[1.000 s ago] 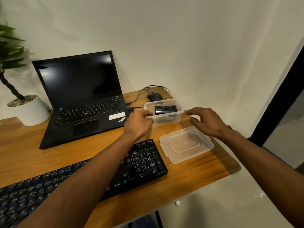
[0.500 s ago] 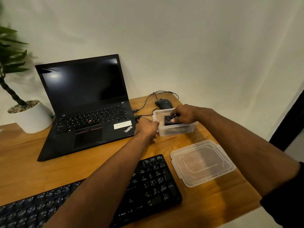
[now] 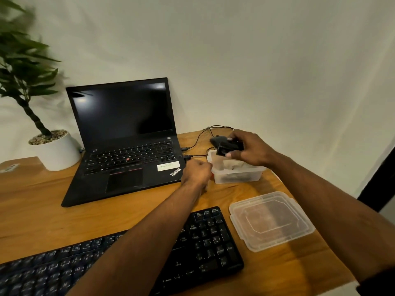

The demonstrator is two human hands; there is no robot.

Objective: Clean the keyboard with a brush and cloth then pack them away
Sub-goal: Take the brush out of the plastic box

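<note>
A black keyboard (image 3: 205, 248) lies along the desk's front edge, partly under my left forearm. Behind it stands a small clear plastic box (image 3: 237, 176) with a pale cloth (image 3: 232, 164) inside. My right hand (image 3: 249, 149) holds a black brush (image 3: 227, 147) just above the box. My left hand (image 3: 197, 171) is closed against the box's left wall. The box's clear lid (image 3: 271, 221) lies flat to the right of the keyboard.
An open black laptop (image 3: 126, 142) sits at the back centre, with cables to a black mouse (image 3: 214, 140) behind the box. A potted plant (image 3: 53, 150) stands at the back left. The wooden desk (image 3: 42, 210) ends close on the right.
My right hand reached into the box, closed on the black brush and lifted it above the rim. My left hand stayed at the box's left side. The camera moved nearer.
</note>
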